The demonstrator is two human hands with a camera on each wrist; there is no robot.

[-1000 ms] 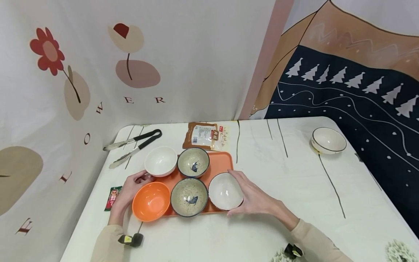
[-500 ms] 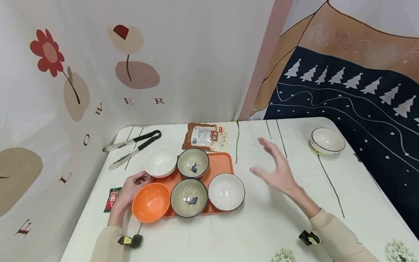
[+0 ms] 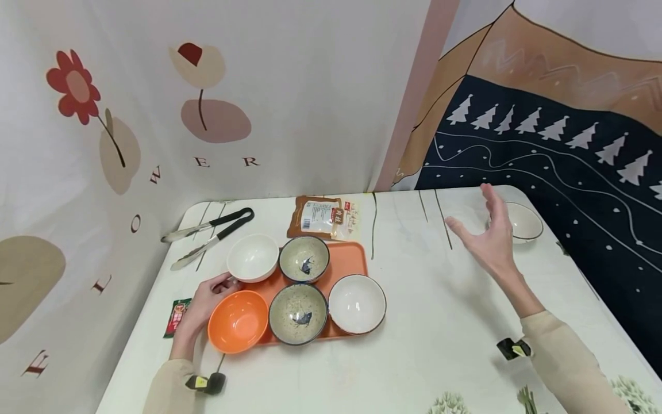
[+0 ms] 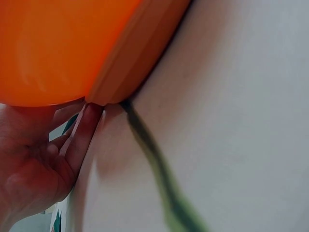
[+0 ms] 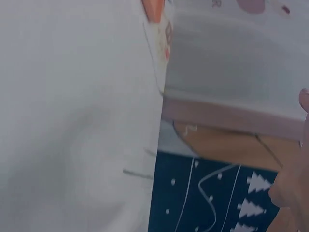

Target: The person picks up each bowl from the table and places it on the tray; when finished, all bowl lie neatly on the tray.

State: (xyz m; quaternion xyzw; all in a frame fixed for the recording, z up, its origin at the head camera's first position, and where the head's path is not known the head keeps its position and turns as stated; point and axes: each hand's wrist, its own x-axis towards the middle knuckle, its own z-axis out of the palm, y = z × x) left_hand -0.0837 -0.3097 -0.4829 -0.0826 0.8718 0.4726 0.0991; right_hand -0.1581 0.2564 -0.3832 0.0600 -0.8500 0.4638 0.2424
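Observation:
In the head view my left hand [image 3: 209, 299] holds the left edge of an orange tray [image 3: 346, 259], between an orange bowl [image 3: 239, 322] and a plain white bowl [image 3: 253, 257]. The left wrist view shows its fingers meeting the tray's edge under the orange bowl [image 4: 53, 53]; the fingertips are hidden. Two speckled grey bowls with dark blue fish designs, a rear one [image 3: 304, 253] and a front one [image 3: 298, 322], and a dark-rimmed white bowl [image 3: 357, 305] also sit on the tray. My right hand [image 3: 491, 241], thumb and fingers spread, partly covers another dark-rimmed white bowl [image 3: 524, 223] at the far right.
Tongs with black handles [image 3: 219, 230] lie at the back left. Behind the tray is a brown-and-clear food packet [image 3: 323, 217]. A small red-and-green sachet [image 3: 177, 315] lies by my left wrist. Patterned curtains [image 3: 320, 103] border the table's back and sides.
My right hand has let go of the dark-rimmed white bowl on the tray and moved right and back toward the separate bowl. My left hand stays at the tray's edge.

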